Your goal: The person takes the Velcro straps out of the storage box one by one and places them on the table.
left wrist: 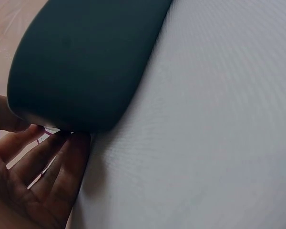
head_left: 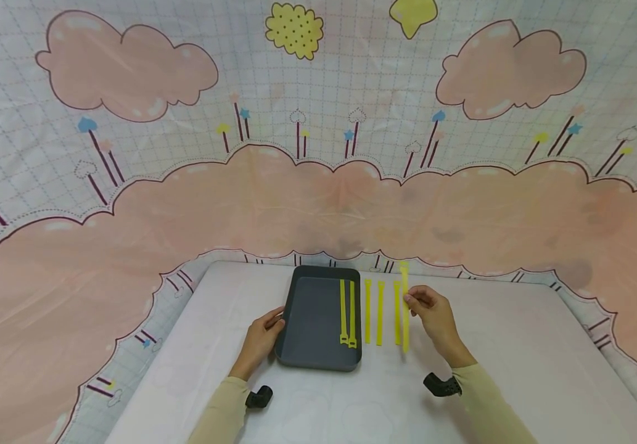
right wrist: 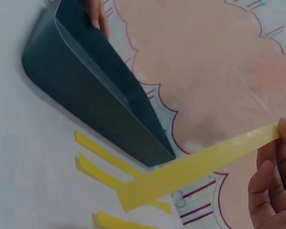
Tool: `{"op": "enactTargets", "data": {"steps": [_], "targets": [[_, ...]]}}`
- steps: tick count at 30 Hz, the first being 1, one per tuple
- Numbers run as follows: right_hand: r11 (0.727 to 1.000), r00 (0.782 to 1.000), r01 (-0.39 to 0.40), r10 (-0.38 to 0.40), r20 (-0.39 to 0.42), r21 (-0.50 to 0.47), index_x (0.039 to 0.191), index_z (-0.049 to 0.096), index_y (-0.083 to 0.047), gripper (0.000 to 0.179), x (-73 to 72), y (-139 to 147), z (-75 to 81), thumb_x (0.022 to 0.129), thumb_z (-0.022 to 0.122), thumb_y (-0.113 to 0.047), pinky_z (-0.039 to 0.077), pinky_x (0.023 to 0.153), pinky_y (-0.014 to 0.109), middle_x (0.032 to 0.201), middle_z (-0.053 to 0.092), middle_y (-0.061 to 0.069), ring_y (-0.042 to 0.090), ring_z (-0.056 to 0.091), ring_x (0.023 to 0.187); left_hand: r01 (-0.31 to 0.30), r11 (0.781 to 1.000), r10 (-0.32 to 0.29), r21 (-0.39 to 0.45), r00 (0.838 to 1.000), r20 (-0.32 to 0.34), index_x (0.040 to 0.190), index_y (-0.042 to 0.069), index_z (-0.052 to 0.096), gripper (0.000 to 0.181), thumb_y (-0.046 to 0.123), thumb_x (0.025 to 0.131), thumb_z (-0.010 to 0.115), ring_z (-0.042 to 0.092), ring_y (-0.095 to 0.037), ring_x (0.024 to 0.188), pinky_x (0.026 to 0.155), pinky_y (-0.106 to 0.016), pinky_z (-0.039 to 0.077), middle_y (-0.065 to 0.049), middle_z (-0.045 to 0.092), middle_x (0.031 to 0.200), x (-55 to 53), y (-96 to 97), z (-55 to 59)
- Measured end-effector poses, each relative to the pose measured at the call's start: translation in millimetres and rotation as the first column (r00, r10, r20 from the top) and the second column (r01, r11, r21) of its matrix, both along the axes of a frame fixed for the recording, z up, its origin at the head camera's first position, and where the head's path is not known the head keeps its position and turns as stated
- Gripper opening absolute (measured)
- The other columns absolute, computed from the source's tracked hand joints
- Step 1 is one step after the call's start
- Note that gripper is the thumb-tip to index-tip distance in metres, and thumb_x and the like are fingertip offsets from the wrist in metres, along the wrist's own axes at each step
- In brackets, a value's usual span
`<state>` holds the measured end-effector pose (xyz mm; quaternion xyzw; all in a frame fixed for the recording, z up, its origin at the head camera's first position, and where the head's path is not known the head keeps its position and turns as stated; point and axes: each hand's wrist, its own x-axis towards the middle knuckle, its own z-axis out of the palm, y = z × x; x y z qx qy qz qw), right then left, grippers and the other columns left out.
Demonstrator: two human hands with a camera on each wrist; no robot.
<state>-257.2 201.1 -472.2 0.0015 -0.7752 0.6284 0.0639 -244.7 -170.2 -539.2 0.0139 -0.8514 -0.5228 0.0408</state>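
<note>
My right hand (head_left: 431, 314) pinches a yellow cable strap (head_left: 405, 308) between thumb and fingers, lifted above the table; its long flat band crosses the right wrist view. Several similar yellow straps (head_left: 380, 313) lie in a row on the table between that hand and a dark grey tray (head_left: 312, 364). Inside the tray, along its right side, two more straps (head_left: 343, 311) lie lengthwise with their slotted ends toward me. My left hand (head_left: 263, 339) holds the tray's left edge. From the left wrist, its fingers (left wrist: 62, 164) touch the tray's outer wall (left wrist: 86, 62).
The tray and loose straps stand on a white-covered table (head_left: 196, 333). Behind it hangs a cloth backdrop (head_left: 318, 203) with pink clouds, which also drops past both table sides. A black device (head_left: 259, 396) sits at the left wrist, another black device (head_left: 441, 385) at the right.
</note>
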Motion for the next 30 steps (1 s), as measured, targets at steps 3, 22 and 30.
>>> {"op": "enactTargets", "data": {"steps": [3,22,30], "targets": [[1.000,1.000,0.015,-0.016,0.011,0.019,0.106,0.062,0.002,0.025,-0.3,6,-3.1,0.093,0.068,-0.018,0.049,0.068,0.022,0.081,0.063,-0.007,0.010,0.059,0.076,-0.001,1.000,0.001,-0.001,1.000,0.004,0.136,0.008,0.059,0.039,0.013,0.097,0.059,0.065,-0.033,0.117,0.102,-0.049,0.048,-0.020,0.068,0.123,-0.3,-0.7,-0.5],[0.998,0.997,0.040,-0.037,0.065,-0.056,0.109,0.059,0.000,0.024,-4.0,34,-17.6,0.096,0.065,-0.020,0.050,0.068,0.023,0.077,0.062,-0.014,0.004,0.056,0.075,0.007,1.000,-0.007,0.007,1.000,-0.015,0.136,0.006,0.059,0.039,0.011,0.097,0.059,0.065,-0.034,0.117,0.101,-0.049,0.049,-0.021,0.068,0.123,1.5,-0.8,0.4],[0.984,0.985,0.020,0.011,0.172,-0.177,0.104,0.060,-0.011,0.013,-14.2,41,-26.8,0.097,0.063,-0.021,0.051,0.073,0.022,0.081,0.065,-0.015,0.004,0.058,0.080,0.002,1.000,-0.002,0.011,1.000,-0.009,0.136,0.006,0.059,0.039,0.011,0.097,0.059,0.064,-0.034,0.118,0.103,-0.050,0.047,-0.021,0.067,0.124,1.6,0.0,1.6]]}}
